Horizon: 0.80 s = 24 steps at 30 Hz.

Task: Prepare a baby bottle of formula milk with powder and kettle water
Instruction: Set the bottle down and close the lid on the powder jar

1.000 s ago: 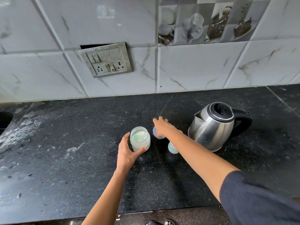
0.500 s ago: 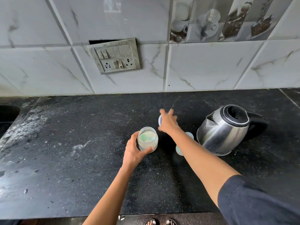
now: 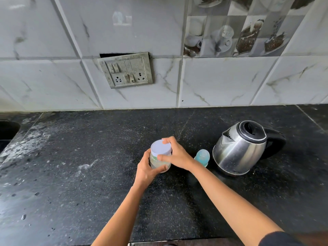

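Home kitchen: black speckled stone counter [image 3: 88, 183], marble-look wall tiles [image 3: 221, 82] w/ coffee-print tile far right, switch/socket plate [image 3: 125, 70], steel kettle [image 3: 243, 148], sink edge [image 3: 7, 129] far left.

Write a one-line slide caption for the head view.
Left hand steadies jar; right hand sets lid on, beside kettle.

Black speckled countertop [image 3: 71, 183] holds a jar [image 3: 160, 164] between both hands, a baby bottle [image 3: 202, 157] just right of them, and a steel kettle [image 3: 239, 150] further right.
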Available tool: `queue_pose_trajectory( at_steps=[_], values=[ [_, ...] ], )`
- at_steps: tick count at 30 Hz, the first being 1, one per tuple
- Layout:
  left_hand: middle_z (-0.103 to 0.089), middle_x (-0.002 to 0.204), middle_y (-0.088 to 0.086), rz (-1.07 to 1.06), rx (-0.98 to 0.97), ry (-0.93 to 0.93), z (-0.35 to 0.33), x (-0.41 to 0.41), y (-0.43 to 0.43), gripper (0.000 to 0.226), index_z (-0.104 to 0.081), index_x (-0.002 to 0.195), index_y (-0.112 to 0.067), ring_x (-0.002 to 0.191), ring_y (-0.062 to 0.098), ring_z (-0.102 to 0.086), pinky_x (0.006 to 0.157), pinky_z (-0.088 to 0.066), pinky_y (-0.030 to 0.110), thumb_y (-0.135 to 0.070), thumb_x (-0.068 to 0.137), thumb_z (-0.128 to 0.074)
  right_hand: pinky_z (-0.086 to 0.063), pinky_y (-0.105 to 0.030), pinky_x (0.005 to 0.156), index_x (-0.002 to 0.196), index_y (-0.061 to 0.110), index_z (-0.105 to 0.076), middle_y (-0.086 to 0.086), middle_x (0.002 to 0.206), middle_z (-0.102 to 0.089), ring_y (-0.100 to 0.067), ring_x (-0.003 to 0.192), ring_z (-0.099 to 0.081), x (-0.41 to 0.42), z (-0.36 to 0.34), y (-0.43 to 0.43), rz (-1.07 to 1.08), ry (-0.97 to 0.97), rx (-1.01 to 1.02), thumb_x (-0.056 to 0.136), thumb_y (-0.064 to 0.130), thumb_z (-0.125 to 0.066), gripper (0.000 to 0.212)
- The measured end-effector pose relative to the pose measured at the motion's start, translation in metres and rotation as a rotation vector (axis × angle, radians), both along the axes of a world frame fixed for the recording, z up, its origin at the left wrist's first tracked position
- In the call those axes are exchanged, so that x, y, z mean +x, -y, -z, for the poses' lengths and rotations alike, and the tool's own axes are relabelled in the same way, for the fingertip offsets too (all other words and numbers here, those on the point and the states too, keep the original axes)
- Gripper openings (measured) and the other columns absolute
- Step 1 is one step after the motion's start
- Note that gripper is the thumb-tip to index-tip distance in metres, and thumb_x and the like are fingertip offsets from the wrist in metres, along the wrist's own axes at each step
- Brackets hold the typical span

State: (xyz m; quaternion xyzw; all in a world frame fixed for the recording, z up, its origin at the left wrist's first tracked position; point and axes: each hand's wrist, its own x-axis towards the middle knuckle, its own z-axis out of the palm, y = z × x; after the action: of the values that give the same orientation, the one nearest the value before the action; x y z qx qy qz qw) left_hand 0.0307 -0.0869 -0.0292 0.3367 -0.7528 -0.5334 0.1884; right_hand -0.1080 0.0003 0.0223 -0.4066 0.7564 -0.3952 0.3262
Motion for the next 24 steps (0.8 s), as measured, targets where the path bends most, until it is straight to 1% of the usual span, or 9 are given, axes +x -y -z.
queue_pose_trajectory(
  at_steps=[3,7,9,11,12,14,18,21,24],
  values=[
    [-0.056,0.114,-0.022,-0.004,-0.001,-0.009,-0.001,0.000,-0.002,0.079,-0.042,0.125,-0.038,0.104,-0.011,-0.050,0.078,-0.040,0.005,-0.041,0.057,-0.083,-0.034,-0.032,0.105,0.133,0.024,-0.029,0.004,0.146,-0.031,-0.017,0.131,-0.032,0.004,0.006,-0.005,-0.072,-0.027,0.047,0.079,0.025,-0.074,0.070],
    [-0.052,0.113,-0.025,0.004,0.013,-0.011,-0.001,0.002,-0.002,0.078,-0.039,0.125,-0.038,0.101,-0.017,-0.047,0.076,-0.034,-0.003,-0.034,0.063,-0.086,-0.026,-0.026,0.106,0.148,0.027,-0.019,0.004,0.152,-0.024,-0.015,0.136,-0.026,0.002,0.007,-0.005,-0.160,-0.135,0.070,0.080,0.020,-0.072,0.086],
    [-0.052,0.115,-0.026,0.011,0.011,-0.020,-0.002,0.002,-0.003,0.081,-0.037,0.125,-0.041,0.105,-0.017,-0.047,0.078,-0.036,-0.002,-0.045,0.059,-0.084,-0.024,-0.023,0.105,0.150,0.026,-0.020,0.003,0.152,-0.025,-0.013,0.137,-0.026,-0.001,0.006,-0.004,-0.185,-0.176,0.074,0.080,0.019,-0.074,0.088],
    [-0.053,0.120,-0.023,0.014,0.009,-0.017,0.000,0.003,-0.002,0.085,-0.036,0.126,-0.044,0.109,-0.008,-0.049,0.080,-0.038,0.002,-0.056,0.055,-0.081,-0.025,-0.021,0.103,0.149,0.025,-0.025,0.003,0.150,-0.029,-0.013,0.136,-0.028,-0.004,0.004,-0.001,-0.202,-0.227,0.089,0.078,0.018,-0.075,0.088],
    [-0.053,0.121,-0.021,0.016,0.010,-0.013,0.001,0.003,-0.002,0.084,-0.036,0.126,-0.044,0.110,-0.003,-0.050,0.080,-0.039,0.004,-0.056,0.056,-0.081,-0.026,-0.022,0.102,0.148,0.025,-0.026,0.003,0.149,-0.030,-0.013,0.135,-0.030,-0.005,0.003,0.001,-0.210,-0.250,0.105,0.077,0.019,-0.076,0.087],
    [-0.053,0.121,-0.019,0.015,0.008,-0.009,0.002,0.003,-0.002,0.079,-0.036,0.126,-0.044,0.111,0.001,-0.049,0.080,-0.039,0.006,-0.045,0.063,-0.084,-0.028,-0.024,0.101,0.147,0.025,-0.030,0.003,0.147,-0.033,-0.015,0.133,-0.033,-0.008,-0.001,0.004,-0.236,-0.307,0.139,0.076,0.022,-0.077,0.086],
    [-0.053,0.121,-0.018,0.011,0.002,-0.009,0.004,0.002,-0.001,0.080,-0.035,0.126,-0.042,0.113,0.005,-0.048,0.084,-0.036,0.013,-0.036,0.064,-0.086,-0.038,-0.033,0.099,0.142,0.023,-0.037,0.002,0.141,-0.043,-0.018,0.126,-0.041,-0.012,-0.011,0.006,-0.230,-0.379,0.210,0.069,0.033,-0.081,0.086],
    [-0.053,0.120,-0.018,0.017,0.005,-0.011,0.005,0.003,-0.001,0.083,-0.035,0.126,-0.042,0.111,0.003,-0.048,0.080,-0.036,0.007,-0.040,0.061,-0.086,-0.044,-0.035,0.085,0.126,0.013,-0.042,-0.003,0.126,-0.047,-0.022,0.116,-0.046,0.000,-0.010,0.008,-0.166,-0.550,0.241,0.064,0.046,-0.082,0.081],
    [-0.054,0.118,-0.018,0.022,0.006,-0.012,0.005,0.004,-0.002,0.085,-0.034,0.127,-0.042,0.108,0.000,-0.048,0.077,-0.038,0.004,-0.044,0.059,-0.085,-0.039,-0.032,0.071,0.113,0.009,-0.044,-0.006,0.114,-0.053,-0.025,0.106,-0.052,0.014,-0.008,0.008,-0.026,-0.688,0.313,0.063,0.065,-0.073,0.081]
  ],
)
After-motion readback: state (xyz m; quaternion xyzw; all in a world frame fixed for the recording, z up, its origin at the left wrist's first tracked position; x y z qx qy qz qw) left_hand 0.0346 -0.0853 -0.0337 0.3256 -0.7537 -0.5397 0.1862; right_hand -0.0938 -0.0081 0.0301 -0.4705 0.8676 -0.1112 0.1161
